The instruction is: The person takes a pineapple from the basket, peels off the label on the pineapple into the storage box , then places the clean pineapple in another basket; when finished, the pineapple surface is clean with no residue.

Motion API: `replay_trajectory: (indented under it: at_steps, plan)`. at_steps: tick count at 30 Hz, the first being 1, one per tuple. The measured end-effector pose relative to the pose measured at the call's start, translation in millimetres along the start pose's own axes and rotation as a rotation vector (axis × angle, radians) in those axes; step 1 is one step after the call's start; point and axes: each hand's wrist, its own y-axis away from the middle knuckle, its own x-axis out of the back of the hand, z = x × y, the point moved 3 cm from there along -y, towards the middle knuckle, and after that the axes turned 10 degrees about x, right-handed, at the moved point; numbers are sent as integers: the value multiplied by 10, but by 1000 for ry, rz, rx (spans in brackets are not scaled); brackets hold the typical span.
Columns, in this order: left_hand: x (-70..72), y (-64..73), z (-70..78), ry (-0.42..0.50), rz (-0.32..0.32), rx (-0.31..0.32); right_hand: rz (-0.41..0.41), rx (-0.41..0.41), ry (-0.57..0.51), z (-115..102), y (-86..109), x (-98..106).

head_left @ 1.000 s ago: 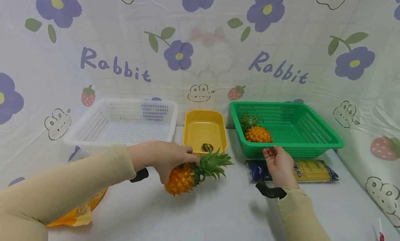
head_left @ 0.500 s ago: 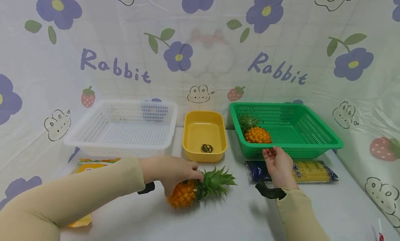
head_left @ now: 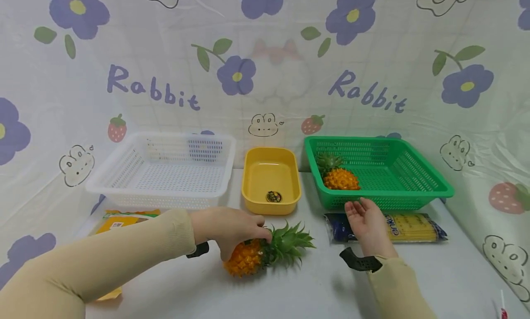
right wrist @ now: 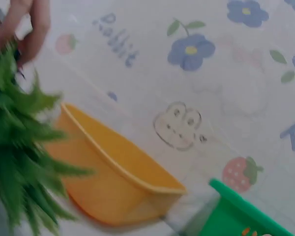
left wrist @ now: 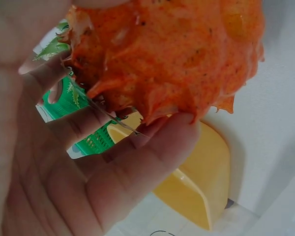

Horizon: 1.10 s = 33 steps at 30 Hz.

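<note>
My left hand (head_left: 233,225) grips an orange pineapple (head_left: 244,260) from above, low over the white table in front of the yellow tub. The pineapple lies on its side, green crown pointing right. In the left wrist view, fingers curl around its spiky orange skin (left wrist: 172,54). My right hand (head_left: 367,222) is palm up with relaxed fingers, holding nothing. Its fingertips are just at the front wall of the green basket (head_left: 414,197), above a pasta packet (head_left: 416,228). A second pineapple (head_left: 341,179) lies in that basket's left front corner. The right wrist view shows the held pineapple's leafy crown (right wrist: 14,137).
A white basket (head_left: 159,199) stands at the back left, and the yellow tub (head_left: 271,209) sits between both baskets. An orange bag (head_left: 118,221) lies partly under my left forearm. At the lower right is a thin white stick with a red end (head_left: 503,312).
My left hand has lowered the pineapple toward me, down to the table, and shifted slightly right. My right hand has come slightly down from the green basket's rim.
</note>
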Motion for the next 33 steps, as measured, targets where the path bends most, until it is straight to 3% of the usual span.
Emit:
replay_trajectory:
  at_steps: [2,4,6,9,11,13,15,18,21,26,33]
  plan:
    - [-1,1,0,0,-4,2,-44,-2,82,62,108,-45]
    - [-2,3,1,-1,-6,2,-160,68,287,133,216,-116]
    - [-4,5,2,-4,-5,3,-345,194,550,211,315,-207]
    - [-6,4,7,-10,0,-1,-721,442,1011,350,470,-339]
    - [-3,5,11,-19,6,-6,-962,574,1250,460,563,-395]
    - [0,7,16,-33,14,-12,-1146,636,1438,568,633,-417]
    - [4,10,21,-54,25,-20,-1256,631,1576,668,664,-415]
    - [5,14,34,-82,35,-33,-1325,564,1702,788,667,-386]
    - [10,19,48,-96,42,-47,-1351,547,1776,860,658,-356]
    - [14,32,42,-80,49,-41,-1372,617,1813,887,661,-342]
    - [29,65,-18,72,34,-28,-1387,688,1837,894,665,-336]
